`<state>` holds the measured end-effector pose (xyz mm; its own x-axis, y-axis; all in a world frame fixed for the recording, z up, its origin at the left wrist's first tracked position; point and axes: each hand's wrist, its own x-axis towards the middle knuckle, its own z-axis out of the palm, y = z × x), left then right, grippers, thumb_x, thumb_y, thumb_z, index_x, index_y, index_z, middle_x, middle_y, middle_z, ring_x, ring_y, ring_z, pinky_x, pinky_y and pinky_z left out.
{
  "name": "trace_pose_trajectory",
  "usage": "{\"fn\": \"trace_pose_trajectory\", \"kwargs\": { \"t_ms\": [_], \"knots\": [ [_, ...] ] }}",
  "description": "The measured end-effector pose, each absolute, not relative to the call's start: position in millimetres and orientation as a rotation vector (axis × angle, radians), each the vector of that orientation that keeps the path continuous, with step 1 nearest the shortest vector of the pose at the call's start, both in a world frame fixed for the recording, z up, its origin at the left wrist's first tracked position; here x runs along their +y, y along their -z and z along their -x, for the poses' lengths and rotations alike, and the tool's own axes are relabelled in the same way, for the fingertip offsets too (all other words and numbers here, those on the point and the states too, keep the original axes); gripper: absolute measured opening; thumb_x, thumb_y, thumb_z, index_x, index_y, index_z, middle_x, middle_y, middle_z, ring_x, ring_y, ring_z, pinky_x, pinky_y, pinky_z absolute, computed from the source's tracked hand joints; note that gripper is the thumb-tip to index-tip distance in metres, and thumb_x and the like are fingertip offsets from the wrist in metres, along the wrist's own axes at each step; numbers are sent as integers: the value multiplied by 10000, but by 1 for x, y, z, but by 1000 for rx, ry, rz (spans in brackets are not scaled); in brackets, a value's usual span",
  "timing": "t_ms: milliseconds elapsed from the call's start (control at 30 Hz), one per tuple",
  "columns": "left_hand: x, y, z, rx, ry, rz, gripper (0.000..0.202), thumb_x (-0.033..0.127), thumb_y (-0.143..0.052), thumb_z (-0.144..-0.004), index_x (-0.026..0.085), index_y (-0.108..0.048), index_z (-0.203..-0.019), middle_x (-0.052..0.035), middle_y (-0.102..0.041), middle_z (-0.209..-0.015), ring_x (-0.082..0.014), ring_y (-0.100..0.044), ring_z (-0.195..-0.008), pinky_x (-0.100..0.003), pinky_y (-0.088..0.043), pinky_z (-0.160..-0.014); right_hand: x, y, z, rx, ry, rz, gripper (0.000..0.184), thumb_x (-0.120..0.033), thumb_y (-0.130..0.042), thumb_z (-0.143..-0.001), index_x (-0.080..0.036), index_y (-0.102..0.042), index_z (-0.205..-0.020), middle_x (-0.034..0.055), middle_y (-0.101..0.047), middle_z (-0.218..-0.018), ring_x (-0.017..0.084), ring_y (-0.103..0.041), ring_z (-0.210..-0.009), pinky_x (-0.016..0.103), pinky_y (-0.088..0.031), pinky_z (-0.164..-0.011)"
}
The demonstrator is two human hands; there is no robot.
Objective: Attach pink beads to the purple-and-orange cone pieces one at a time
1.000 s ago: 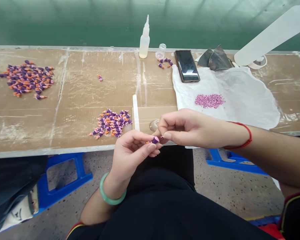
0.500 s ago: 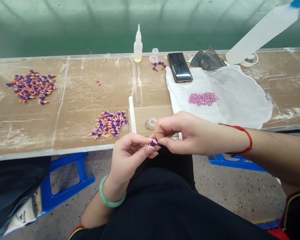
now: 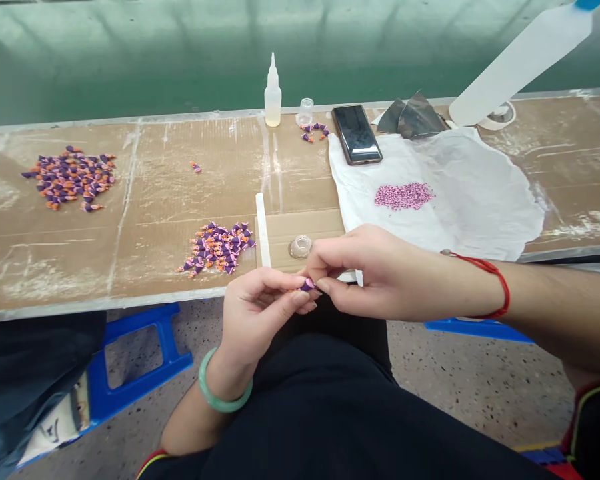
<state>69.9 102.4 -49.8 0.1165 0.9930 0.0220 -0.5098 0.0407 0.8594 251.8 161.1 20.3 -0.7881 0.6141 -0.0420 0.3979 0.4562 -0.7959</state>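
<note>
Just in front of the table edge, my left hand pinches a small purple, pink and orange figurine between thumb and fingers. My right hand is closed in a pinch at the figurine's right end; whatever is between its fingertips is too small to make out. Beyond the hands sits a small clear dish on a cardboard piece, with a white strip along its left side. A heap of similar figurines lies left of the strip. Tiny pink pieces are spread on a white cloth.
A second figurine heap lies far left, with a single figurine between. Along the back stand a dropper bottle, a clear cap, a phone, dark sheets and a tape roll. Blue stools are below.
Both hands keep nearly the same pinch on the figurine, with the right wrist slightly lower. The view has shifted a little.
</note>
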Motion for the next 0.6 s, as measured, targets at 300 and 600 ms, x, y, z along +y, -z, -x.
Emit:
{"fn": "trace_pose_trajectory", "kwargs": {
  "t_ms": [300, 600],
  "knots": [
    [105, 48, -71, 740, -1300, -908, 119, 132, -845, -777, 235, -811, -825, 21, -806, -726, -106, -757, -588, -132, -638, -593, 161, -19, -257, -2490, -1182, 870, 126, -128, -498, -844, -187, -605, -811, -12, -696, -719, 86, -562, -582, 215, -382, -527],
    [104, 45, -72, 878, -1305, -1063, 155, 89, -814, -787, 222, -797, -863, 9, -815, -781, -122, -777, -653, -135, -635, -638, 164, -14, -263, -2459, -1178, 891, 114, -181, -499, -885, -192, -590, -816, -13, -701, -714, 95, -608, -596, 213, -430, -542]
  ]
}}
